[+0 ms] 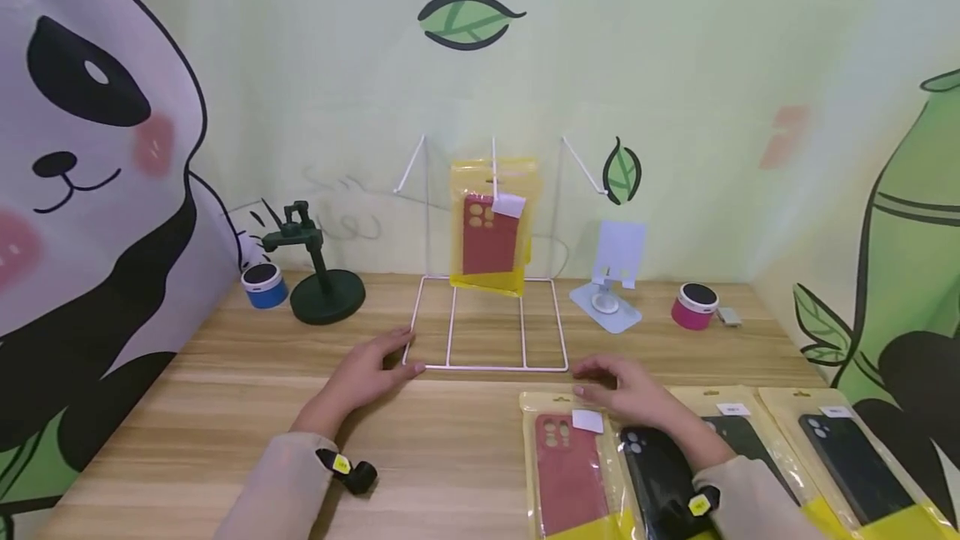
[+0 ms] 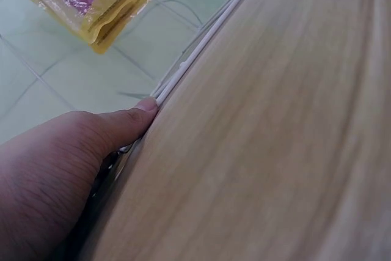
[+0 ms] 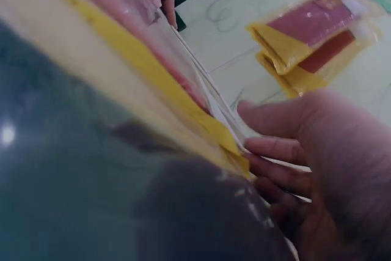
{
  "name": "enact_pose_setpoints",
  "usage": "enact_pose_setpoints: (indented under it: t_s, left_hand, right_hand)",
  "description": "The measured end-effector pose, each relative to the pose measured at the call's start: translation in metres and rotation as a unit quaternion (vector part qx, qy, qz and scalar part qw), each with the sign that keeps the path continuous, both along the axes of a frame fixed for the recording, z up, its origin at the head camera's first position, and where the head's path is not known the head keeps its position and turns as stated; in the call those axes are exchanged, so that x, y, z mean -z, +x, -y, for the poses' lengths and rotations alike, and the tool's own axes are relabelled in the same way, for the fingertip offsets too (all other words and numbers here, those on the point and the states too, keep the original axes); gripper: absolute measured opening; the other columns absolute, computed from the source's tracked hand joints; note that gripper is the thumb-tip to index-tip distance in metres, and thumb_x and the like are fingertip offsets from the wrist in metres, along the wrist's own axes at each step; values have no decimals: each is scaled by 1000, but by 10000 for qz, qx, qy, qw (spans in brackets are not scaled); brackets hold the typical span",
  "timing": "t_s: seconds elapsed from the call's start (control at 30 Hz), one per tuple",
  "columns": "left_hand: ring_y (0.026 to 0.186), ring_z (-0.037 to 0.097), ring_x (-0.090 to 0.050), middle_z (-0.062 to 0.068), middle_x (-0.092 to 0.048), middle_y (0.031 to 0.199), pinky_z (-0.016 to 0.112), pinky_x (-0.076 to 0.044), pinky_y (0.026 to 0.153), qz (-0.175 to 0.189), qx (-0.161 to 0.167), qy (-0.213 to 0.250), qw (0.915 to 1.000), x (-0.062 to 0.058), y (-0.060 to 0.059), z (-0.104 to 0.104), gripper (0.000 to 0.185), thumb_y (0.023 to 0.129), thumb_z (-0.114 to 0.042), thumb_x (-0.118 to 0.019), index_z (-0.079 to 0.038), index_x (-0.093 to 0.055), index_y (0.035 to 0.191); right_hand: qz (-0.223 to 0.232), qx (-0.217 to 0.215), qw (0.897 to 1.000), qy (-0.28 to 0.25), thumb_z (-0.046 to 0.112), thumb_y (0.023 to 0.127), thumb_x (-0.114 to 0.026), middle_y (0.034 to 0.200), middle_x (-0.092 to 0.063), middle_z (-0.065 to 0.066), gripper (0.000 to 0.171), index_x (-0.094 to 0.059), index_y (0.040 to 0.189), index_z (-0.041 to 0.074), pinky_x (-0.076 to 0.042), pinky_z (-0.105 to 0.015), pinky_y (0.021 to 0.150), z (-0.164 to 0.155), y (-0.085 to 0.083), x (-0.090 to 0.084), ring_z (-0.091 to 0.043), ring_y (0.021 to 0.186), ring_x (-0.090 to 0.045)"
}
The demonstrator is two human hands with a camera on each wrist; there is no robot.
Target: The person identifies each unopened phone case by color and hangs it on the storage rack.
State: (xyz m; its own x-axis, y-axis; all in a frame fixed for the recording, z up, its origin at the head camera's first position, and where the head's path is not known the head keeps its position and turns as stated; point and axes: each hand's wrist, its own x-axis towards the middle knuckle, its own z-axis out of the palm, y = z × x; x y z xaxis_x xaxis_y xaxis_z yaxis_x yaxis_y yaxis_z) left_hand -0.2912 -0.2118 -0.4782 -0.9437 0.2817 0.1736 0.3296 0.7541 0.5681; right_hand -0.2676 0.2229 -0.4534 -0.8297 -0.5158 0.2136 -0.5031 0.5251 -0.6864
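A white wire display rack (image 1: 486,368) stands against the back wall. From its middle hook hang packaged phone cases (image 1: 489,244) in clear-and-yellow bags; the right wrist view shows two. My left hand (image 1: 367,372) touches the rack's front left corner, its thumb (image 2: 125,128) straight against the base wire. Beside the front right corner is my right hand (image 1: 630,390), fingers loosely bent; whether they touch the wire is unclear. Below and partly under the right forearm lie a bagged red phone case (image 1: 570,473), a black one (image 1: 656,473) and further dark ones (image 1: 855,465).
At left stand a dark green stand (image 1: 326,294) and a blue-and-white round speaker-like object (image 1: 265,286). Right of the rack are a white phone stand (image 1: 618,252), a pink one like the blue (image 1: 694,307) and a small grey item (image 1: 728,317).
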Motion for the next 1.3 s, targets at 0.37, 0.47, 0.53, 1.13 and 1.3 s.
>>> enact_pose_setpoints:
  t_s: [0.37,0.47,0.53,1.13,1.3]
  left_hand:
    - [145,33,-37,6,-42,157,56,-30,116,80,-1,-44,10000,-2,1,0,72,93,-54,-66,-14,-50,150]
    - [144,33,-38,6,-42,157,55,-30,116,76,-10,-102,9999,-4,1,-1,72,93,-55,-66,-14,-50,150]
    - [144,32,-38,6,-42,157,55,-30,116,50,-2,-128,9999,-5,0,-1,72,93,-55,-66,-14,-50,150]
    - [143,33,-40,9,-44,155,54,-31,116,-41,37,-47,10000,-2,1,0,71,92,-53,-68,-12,-52,148]
    - [142,33,-41,8,-46,155,54,-32,116,-107,3,-42,9999,0,0,0,70,92,-52,-69,-12,-53,147]
  right_hand:
    - [-574,-776,9941,497,22,91,-75,81,-55,10,9,-68,92,17,-44,-25,64,-8,-6,10,-7,73,-49]
    - [-639,-819,9931,550,23,92,-75,81,-54,11,9,-67,87,21,-43,-26,67,-9,-6,10,-8,75,-48]
    - [-577,-744,9944,490,23,93,-73,83,-56,11,9,-67,88,20,-42,-27,69,-10,-6,12,-9,77,-49]
    - [-151,-67,9994,-318,20,99,-66,83,-66,6,10,-73,105,15,-50,-27,61,-4,-2,4,-10,70,-57]
    - [-9,-16,9931,-1169,18,100,-65,90,-71,0,14,-73,109,11,-54,-27,63,13,4,-40,-16,74,-62]
